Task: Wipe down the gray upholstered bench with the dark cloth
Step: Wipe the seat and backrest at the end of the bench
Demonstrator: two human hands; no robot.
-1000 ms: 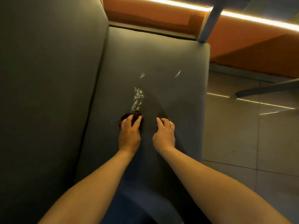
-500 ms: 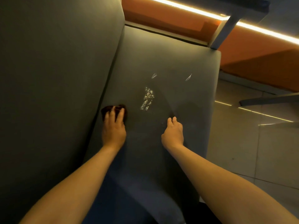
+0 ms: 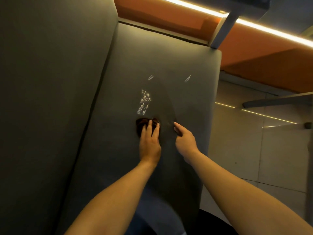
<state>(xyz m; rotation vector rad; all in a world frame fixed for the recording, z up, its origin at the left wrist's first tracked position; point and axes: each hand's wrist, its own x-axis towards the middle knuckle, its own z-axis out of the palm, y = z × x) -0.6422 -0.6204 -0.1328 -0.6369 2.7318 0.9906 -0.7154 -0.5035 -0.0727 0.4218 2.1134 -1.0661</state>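
head view: my left hand (image 3: pixel 149 143) is flat, straight fingers pressing the dark cloth (image 3: pixel 141 124) onto the gray surface (image 3: pixel 169 53), roughly mid-seat. my right hand (image 3: pixel 185 143) is just right of it, fingers stretched out, tips touching the surface, holding nothing. white specks (image 3: pixel 144 102) sit just past the cloth, two pale slivers (image 3: pixel 150 77) farther off.
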